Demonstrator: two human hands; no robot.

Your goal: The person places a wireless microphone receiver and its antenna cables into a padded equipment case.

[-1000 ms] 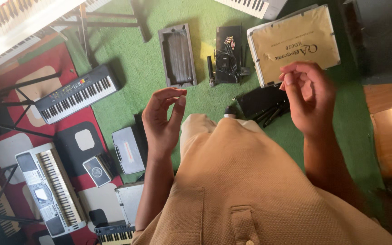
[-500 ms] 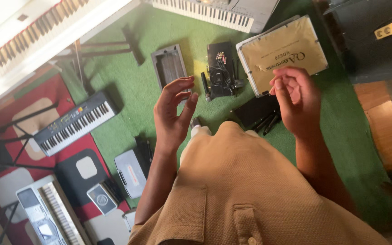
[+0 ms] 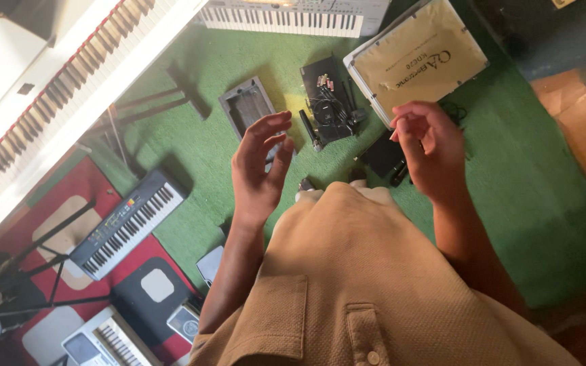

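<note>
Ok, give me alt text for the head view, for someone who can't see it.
Both bare hands hover empty over a green carpet: the left hand open near a grey rectangular tray, the right hand curled below a tan flat padded case. Keyboards surround them.

Floor is a fuzzy matt green carpet (image 3: 523, 183), next to a red rug (image 3: 69, 196) that also looks like flat cloth. The shirt (image 3: 374, 285) is tan woven fabric with a nubby texture. Flat tan box (image 3: 416, 57) looks like matt cardboard. Small keyboard (image 3: 129, 224) has dark, slightly shiny plastic casing.
</note>
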